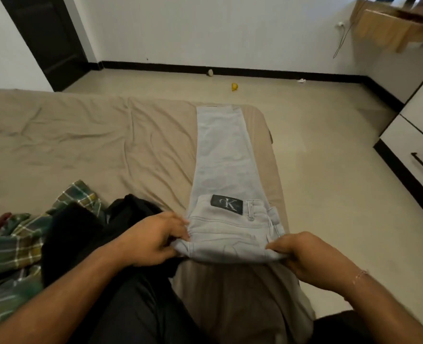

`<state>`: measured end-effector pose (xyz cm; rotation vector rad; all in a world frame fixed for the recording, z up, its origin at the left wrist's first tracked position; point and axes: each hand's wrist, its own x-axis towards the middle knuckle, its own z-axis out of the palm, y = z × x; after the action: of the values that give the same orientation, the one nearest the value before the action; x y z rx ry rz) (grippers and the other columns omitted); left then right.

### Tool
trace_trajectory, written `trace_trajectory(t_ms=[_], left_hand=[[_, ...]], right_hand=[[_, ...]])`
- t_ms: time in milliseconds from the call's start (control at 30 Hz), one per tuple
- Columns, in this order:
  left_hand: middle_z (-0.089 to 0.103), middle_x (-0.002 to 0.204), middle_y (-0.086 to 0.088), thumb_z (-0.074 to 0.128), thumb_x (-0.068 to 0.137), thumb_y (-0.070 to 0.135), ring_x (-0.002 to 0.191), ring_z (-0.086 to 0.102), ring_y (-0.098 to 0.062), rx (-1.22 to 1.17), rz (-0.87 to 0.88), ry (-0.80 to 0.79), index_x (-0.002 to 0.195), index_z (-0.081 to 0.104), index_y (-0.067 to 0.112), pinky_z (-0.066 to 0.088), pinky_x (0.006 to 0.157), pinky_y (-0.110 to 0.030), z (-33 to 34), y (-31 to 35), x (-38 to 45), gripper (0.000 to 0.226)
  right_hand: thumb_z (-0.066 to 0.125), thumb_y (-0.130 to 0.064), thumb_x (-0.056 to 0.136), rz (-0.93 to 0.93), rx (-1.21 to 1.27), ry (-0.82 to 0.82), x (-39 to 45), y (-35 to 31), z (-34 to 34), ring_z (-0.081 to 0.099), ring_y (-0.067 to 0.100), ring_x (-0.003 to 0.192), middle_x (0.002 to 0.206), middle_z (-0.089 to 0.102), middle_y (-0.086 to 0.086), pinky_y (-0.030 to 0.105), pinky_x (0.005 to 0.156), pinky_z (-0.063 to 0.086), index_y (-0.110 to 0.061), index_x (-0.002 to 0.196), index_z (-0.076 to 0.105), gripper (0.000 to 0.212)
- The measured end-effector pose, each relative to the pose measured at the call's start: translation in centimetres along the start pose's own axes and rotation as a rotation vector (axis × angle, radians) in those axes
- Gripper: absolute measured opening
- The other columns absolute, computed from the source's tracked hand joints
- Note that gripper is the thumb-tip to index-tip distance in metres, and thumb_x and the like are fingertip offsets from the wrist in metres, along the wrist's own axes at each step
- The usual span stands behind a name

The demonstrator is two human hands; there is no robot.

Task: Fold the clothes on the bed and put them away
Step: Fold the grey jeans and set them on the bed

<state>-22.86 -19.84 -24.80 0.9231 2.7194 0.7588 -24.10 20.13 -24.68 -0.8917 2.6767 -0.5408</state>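
Note:
Pale grey jeans (224, 160) lie lengthwise along the right side of the bed (81, 135), legs together and pointing away, with the waist end turned up so a black label faces me. My left hand (153, 240) pinches the left corner of that near fold. My right hand (304, 254) grips the right corner. Both hands hold the fold just above the tan sheet.
A green plaid shirt (14, 247) and a black garment (81, 237) lie heaped at the near left of the bed. A white drawer unit (419, 145) with a dark handle stands at the right. Small bits of litter, one of them yellow (234, 86), lie on the floor beyond.

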Motion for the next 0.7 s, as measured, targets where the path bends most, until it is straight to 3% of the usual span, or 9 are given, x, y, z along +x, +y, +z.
trace_trajectory(t_ms=[67, 133, 233, 267, 367, 500, 600, 700], left_hand=[[0.075, 0.113, 0.013, 0.077, 0.091, 0.035, 0.118, 0.067, -0.008, -0.206, -0.005, -0.051, 0.11, 0.08, 0.024, 0.052, 0.104, -0.035, 0.5, 1.3, -1.3, 0.023], [0.077, 0.109, 0.008, 0.08, 0.09, 0.032, 0.108, 0.072, -0.013, -0.346, -0.07, -0.071, 0.107, 0.081, 0.021, 0.056, 0.098, -0.041, 0.6, 2.1, -1.9, 0.021], [0.078, 0.092, 0.004, 0.08, 0.091, 0.024, 0.089, 0.074, -0.014, -0.433, -0.154, -0.006, 0.095, 0.081, 0.025, 0.06, 0.084, -0.038, -1.2, 1.8, -1.0, 0.004], [0.076, 0.085, 0.005, 0.079, 0.093, 0.025, 0.081, 0.071, -0.012, -0.435, -0.169, 0.032, 0.091, 0.08, 0.023, 0.057, 0.077, -0.033, -2.1, 1.6, -0.4, 0.003], [0.059, 0.068, 0.0, 0.075, 0.095, 0.035, 0.067, 0.054, -0.009, -0.423, -0.225, 0.262, 0.08, 0.069, 0.001, 0.042, 0.062, -0.031, -4.7, 0.1, 2.8, 0.038], [0.057, 0.064, -0.011, 0.076, 0.085, 0.047, 0.063, 0.05, -0.014, -0.449, -0.408, 0.565, 0.075, 0.063, -0.004, 0.039, 0.062, -0.032, -6.5, -3.7, 9.4, 0.054], [0.051, 0.061, -0.003, 0.076, 0.09, 0.035, 0.058, 0.047, -0.012, -0.496, -0.553, 0.607, 0.072, 0.058, -0.006, 0.037, 0.059, -0.029, -6.8, -6.7, 14.3, 0.048], [0.051, 0.051, 0.006, 0.075, 0.095, 0.025, 0.048, 0.047, -0.011, -0.56, -0.68, 0.574, 0.066, 0.062, 0.007, 0.037, 0.048, -0.024, -6.0, -9.1, 17.3, 0.036]], right_hand=[[0.066, -0.026, 0.092, -0.01, 0.038, -0.166, -1.3, -1.2, -2.2, 0.068, -0.002, 0.097, 0.104, 0.074, -0.02, 0.022, 0.085, 0.053, -0.033, 0.11, 0.075, 0.021], [0.069, -0.022, 0.093, 0.01, 0.085, -0.286, -1.3, -2.1, -4.6, 0.069, 0.003, 0.088, 0.093, 0.074, -0.016, 0.026, 0.081, 0.056, -0.032, 0.1, 0.077, 0.015], [0.072, -0.018, 0.094, 0.043, 0.167, -0.265, 0.8, -2.2, -7.9, 0.073, 0.016, 0.079, 0.086, 0.075, -0.001, 0.036, 0.075, 0.062, -0.024, 0.093, 0.078, 0.009], [0.072, -0.016, 0.094, 0.057, 0.218, -0.227, 1.8, -2.0, -9.0, 0.075, 0.02, 0.079, 0.087, 0.076, 0.004, 0.038, 0.073, 0.063, -0.018, 0.095, 0.078, 0.006], [0.074, -0.015, 0.095, 0.129, 0.385, -0.013, 5.7, -0.7, -11.8, 0.076, 0.03, 0.079, 0.09, 0.076, 0.008, 0.042, 0.071, 0.065, -0.014, 0.1, 0.077, 0.007], [0.072, -0.016, 0.096, 0.269, 0.547, 0.393, 12.8, 2.3, -12.5, 0.074, 0.035, 0.086, 0.104, 0.073, 0.007, 0.043, 0.072, 0.066, -0.017, 0.103, 0.075, 0.008], [0.072, -0.016, 0.092, 0.38, 0.63, 0.567, 17.1, 4.3, -10.8, 0.073, 0.023, 0.088, 0.114, 0.072, 0.004, 0.038, 0.076, 0.065, -0.022, 0.102, 0.074, 0.012], [0.075, -0.021, 0.087, 0.408, 0.389, 0.543, 18.3, 5.8, -7.9, 0.066, 0.023, 0.111, 0.12, 0.07, 0.003, 0.029, 0.099, 0.049, -0.02, 0.11, 0.075, 0.023]])
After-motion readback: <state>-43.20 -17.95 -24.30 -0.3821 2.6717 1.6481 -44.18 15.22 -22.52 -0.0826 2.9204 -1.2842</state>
